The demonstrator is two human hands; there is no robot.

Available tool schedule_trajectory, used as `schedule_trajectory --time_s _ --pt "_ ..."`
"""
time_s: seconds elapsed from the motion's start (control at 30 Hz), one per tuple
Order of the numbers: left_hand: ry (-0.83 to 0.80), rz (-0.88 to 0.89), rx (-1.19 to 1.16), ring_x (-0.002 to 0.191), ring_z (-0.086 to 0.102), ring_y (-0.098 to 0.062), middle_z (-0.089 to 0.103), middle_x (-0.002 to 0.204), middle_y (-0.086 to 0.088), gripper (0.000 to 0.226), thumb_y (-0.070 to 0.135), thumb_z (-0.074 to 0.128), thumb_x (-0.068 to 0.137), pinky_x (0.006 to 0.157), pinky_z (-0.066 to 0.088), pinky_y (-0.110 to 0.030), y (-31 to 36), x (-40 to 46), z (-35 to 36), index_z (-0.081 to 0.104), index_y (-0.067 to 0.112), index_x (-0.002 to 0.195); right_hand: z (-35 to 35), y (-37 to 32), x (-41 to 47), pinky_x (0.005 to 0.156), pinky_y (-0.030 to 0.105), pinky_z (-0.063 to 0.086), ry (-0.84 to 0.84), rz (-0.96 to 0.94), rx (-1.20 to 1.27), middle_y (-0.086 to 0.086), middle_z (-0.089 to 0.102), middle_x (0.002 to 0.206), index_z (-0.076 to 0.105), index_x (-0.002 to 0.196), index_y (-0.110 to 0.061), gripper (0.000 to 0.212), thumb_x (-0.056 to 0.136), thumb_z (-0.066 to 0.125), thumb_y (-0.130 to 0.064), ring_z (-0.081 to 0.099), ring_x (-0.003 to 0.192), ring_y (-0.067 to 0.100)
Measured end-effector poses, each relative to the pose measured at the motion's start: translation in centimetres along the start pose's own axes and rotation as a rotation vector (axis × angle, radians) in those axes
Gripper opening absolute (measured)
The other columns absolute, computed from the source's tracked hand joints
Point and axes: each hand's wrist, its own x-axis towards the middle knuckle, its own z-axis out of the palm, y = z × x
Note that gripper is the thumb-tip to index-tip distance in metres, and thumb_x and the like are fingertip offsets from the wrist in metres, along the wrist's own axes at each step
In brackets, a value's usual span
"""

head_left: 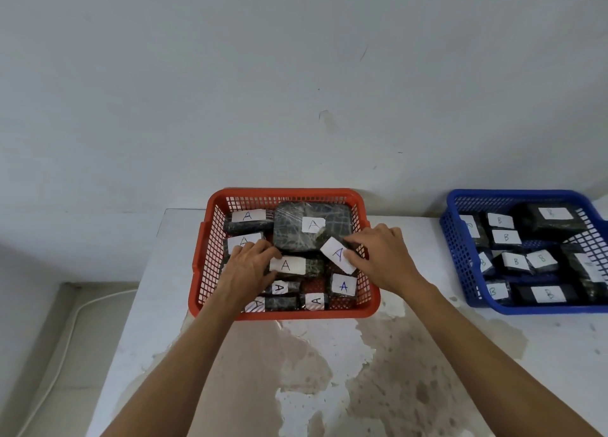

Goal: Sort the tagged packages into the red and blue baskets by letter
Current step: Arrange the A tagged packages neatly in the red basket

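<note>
Packages tagged A (339, 254) fill the red basket (283, 313); right hand (381, 255) pinches 1, left hand (250, 265) grips another (289, 266), arranging them.

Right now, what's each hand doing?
Left hand: holds an A-tagged package in the red basket.
Right hand: pinches a tilted A-tagged package.

A single wide-angle view, worn on the person's head, looks forward and steeply down from close above a white table (493, 354). A pale wall (296, 74) fills the upper half of the frame. Both forearms enter from the bottom edge and reach toward the centre, where a red basket (368, 308) sits. A blue basket (460, 262) is cut off by the right edge. Floor shows at lower left.
</note>
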Motion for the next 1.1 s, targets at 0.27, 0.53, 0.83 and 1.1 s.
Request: schedule_trajectory --time_s 0.27,0.53,0.83,1.1 --pt "-0.051 0.205 -0.065 0.101 0.051 -0.012 0.062 0.109 0.014 0.04 0.053 0.06 0.085 0.09 0.036 -0.032 5.9 1.5 1.1 0.06 0.034 0.119 -0.8 0.7 -1.7 0.089 0.045 0.049 0.105 0.294 0.468 -0.019 0.069 0.09 0.073 0.109 -0.026 0.021 0.092 0.065 -0.036 0.06 0.082 0.006" --pt "-0.093 0.277 0.126 0.112 0.044 -0.021 0.057 0.127 0.006 0.059 0.062 0.058 0.082 0.095 0.032 -0.037 9.6 3.7 3.3 0.054 0.031 0.131 -1.1 2.4 -4.1 0.066 0.016 0.048 0.126 0.396 0.522 -0.013 0.071 0.097 0.07 0.11 -0.026 0.019 0.093 0.066 -0.033 0.063 0.084 0.008" --pt "0.12 0.099 -0.299 0.096 0.057 -0.007 0.061 0.108 0.01 0.053 0.061 0.063 0.076 0.088 0.046 -0.026 6.7 1.5 0.8 0.059 0.025 0.115 -1.5 1.9 -3.8 0.056 0.01 0.046 0.086 0.396 0.606 -0.01 0.069 0.085 0.064 0.123 -0.026 0.03 0.093 0.066 -0.028 0.061 0.071 -0.004" --pt "0.11 -0.228 -0.301 0.103 0.058 -0.011 0.06 0.123 0.002 0.072 0.065 0.06 0.079 0.082 0.051 -0.028 2.1 -2.2 0.6 0.041 0.03 0.14 1.3 -2.5 -3.7 0.082 0.037 0.031 -0.041 0.14 -0.187 -0.001 0.071 0.102 0.059 0.118 -0.035 0.029 0.092 0.053 -0.046 0.058 0.087 0.021"
